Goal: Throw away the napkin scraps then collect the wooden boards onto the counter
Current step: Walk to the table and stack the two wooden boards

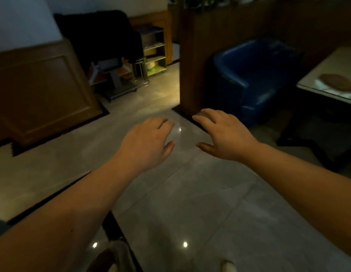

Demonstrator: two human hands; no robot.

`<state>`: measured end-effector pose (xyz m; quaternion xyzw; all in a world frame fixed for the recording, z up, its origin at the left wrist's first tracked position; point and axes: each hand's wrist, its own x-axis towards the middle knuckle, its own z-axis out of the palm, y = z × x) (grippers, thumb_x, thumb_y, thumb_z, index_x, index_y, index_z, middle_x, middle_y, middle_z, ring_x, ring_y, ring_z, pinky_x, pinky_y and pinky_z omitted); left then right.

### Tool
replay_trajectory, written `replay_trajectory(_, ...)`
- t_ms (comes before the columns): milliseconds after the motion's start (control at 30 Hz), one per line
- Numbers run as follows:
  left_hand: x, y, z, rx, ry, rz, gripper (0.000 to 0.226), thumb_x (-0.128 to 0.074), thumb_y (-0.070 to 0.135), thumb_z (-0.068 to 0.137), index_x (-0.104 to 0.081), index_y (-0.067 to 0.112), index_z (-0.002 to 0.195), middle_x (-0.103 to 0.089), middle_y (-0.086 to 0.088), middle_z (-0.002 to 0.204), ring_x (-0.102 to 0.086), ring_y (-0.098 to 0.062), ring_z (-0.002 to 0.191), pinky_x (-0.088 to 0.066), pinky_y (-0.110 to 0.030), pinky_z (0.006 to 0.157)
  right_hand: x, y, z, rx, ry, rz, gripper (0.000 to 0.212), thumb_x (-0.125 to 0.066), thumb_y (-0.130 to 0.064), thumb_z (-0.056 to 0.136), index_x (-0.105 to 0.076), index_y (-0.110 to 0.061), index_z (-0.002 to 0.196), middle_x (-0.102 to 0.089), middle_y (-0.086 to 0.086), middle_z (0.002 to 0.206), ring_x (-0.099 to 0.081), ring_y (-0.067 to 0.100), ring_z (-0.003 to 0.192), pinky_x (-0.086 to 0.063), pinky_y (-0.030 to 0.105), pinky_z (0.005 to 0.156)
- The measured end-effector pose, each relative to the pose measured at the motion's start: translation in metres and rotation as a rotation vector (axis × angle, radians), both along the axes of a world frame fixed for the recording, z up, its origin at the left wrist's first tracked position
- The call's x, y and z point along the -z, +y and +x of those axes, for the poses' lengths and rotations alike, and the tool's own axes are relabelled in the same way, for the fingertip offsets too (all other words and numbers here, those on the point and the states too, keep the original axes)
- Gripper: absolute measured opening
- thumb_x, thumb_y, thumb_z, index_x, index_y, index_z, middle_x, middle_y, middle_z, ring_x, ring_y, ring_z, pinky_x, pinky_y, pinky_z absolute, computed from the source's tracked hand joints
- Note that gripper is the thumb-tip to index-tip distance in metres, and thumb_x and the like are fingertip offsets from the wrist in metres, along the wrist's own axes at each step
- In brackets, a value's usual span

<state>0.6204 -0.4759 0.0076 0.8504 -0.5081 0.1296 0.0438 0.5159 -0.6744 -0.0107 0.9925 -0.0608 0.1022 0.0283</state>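
Observation:
Both my hands are stretched out in front of me over a grey tiled floor (190, 203). My left hand (149, 142) is open, palm down, fingers loosely apart, holding nothing. My right hand (223, 134) is likewise open and holds nothing. At the far right a brown oval wooden board (337, 82) lies on a glass-topped table (315, 73), well away from both hands. No napkin scraps show in this dim view.
A blue armchair (255, 75) stands right of a wooden partition (192, 61). A wood-panelled wall (39, 91) is at the left, with a dark chair (104, 40), a metal stool (140, 71) and a shelf unit (154, 52) beyond. My feet show at the bottom edge.

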Motion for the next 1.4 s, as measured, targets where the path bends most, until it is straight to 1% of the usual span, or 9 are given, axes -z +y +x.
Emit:
replay_trajectory(133, -0.008, -0.082, -0.029, 0.128, -0.016, 0.023, 0.056, -0.045, 0.046, 0.091, -0.037, 0.018, 0.139, -0.045, -0.004, 0.141, -0.044, -0.023, 0.126, -0.045, -0.038, 0.097, -0.006, -0.066, -0.055, 0.157, -0.010, 0.006, 0.078, -0.055, -0.058, 0.085, -0.022, -0.028, 0.149, -0.028, 0.007, 0.155, -0.032, 0.028, 0.139, -0.032, 0.044, 0.110)
replay_trajectory(367, -0.008, -0.244, -0.095, 0.315, -0.001, 0.011, 0.055, -0.046, 0.043, 0.092, -0.037, 0.019, 0.140, -0.044, -0.003, 0.142, -0.043, -0.021, 0.127, -0.044, -0.037, 0.096, 0.000, -0.198, -0.164, 0.396, 0.015, 0.042, 0.078, -0.053, -0.057, 0.085, -0.023, -0.025, 0.150, -0.030, 0.009, 0.155, -0.033, 0.029, 0.139, -0.033, 0.046, 0.111)
replay_trajectory(467, -0.003, -0.315, -0.121, 0.383, -0.018, 0.014, 0.055, -0.047, 0.044, 0.091, -0.038, 0.018, 0.139, -0.046, -0.004, 0.141, -0.046, -0.022, 0.126, -0.047, -0.038, 0.094, 0.003, -0.259, -0.207, 0.503, 0.019, 0.050, 0.078, -0.053, -0.058, 0.085, -0.023, -0.026, 0.150, -0.029, 0.008, 0.156, -0.032, 0.028, 0.140, -0.033, 0.045, 0.111)
replay_trajectory(733, 0.010, -0.462, -0.159, 0.526, 0.019, 0.003, 0.054, -0.048, 0.043, 0.091, -0.041, 0.015, 0.137, -0.049, -0.005, 0.137, -0.048, -0.024, 0.122, -0.050, -0.040, 0.091, 0.012, -0.371, -0.278, 0.675, 0.052, 0.088, 0.077, -0.053, -0.057, 0.085, -0.023, -0.027, 0.150, -0.030, 0.006, 0.155, -0.032, 0.027, 0.140, -0.034, 0.044, 0.110)
replay_trajectory(833, 0.018, -0.509, -0.159, 0.572, 0.031, 0.029, 0.054, -0.048, 0.043, 0.091, -0.041, 0.015, 0.137, -0.049, -0.005, 0.136, -0.048, -0.024, 0.122, -0.050, -0.042, 0.091, 0.016, -0.410, -0.281, 0.716, 0.064, 0.096, 0.077, -0.054, -0.057, 0.085, -0.024, -0.028, 0.149, -0.031, 0.006, 0.154, -0.033, 0.028, 0.139, -0.035, 0.045, 0.109)
replay_trajectory(1000, 0.036, -0.586, -0.139, 0.644, 0.045, 0.062, 0.054, -0.050, 0.041, 0.091, -0.043, 0.014, 0.136, -0.051, -0.007, 0.134, -0.049, -0.026, 0.120, -0.050, -0.044, 0.090, 0.035, -0.474, -0.262, 0.768, 0.075, 0.101, 0.078, -0.053, -0.059, 0.084, -0.023, -0.029, 0.149, -0.031, 0.005, 0.154, -0.034, 0.027, 0.138, -0.036, 0.044, 0.108)
replay_trajectory(1167, 0.050, -0.685, -0.102, 0.718, 0.056, 0.059, 0.053, -0.051, 0.041, 0.090, -0.044, 0.014, 0.135, -0.051, -0.006, 0.135, -0.050, -0.024, 0.119, -0.050, -0.041, 0.089, 0.052, -0.550, -0.228, 0.846, 0.096, 0.096, 0.078, -0.054, -0.059, 0.083, -0.023, -0.029, 0.148, -0.031, 0.006, 0.154, -0.034, 0.027, 0.139, -0.035, 0.044, 0.108)
replay_trajectory(1400, 0.045, -0.813, -0.045, 0.791, 0.031, 0.107, 0.055, -0.045, 0.044, 0.092, -0.039, 0.016, 0.139, -0.044, -0.005, 0.142, -0.044, -0.023, 0.127, -0.046, -0.038, 0.094, 0.051, -0.644, -0.185, 0.962, 0.116, 0.136, 0.078, -0.055, -0.058, 0.083, -0.022, -0.030, 0.148, -0.032, 0.004, 0.153, -0.035, 0.025, 0.138, -0.036, 0.043, 0.109)
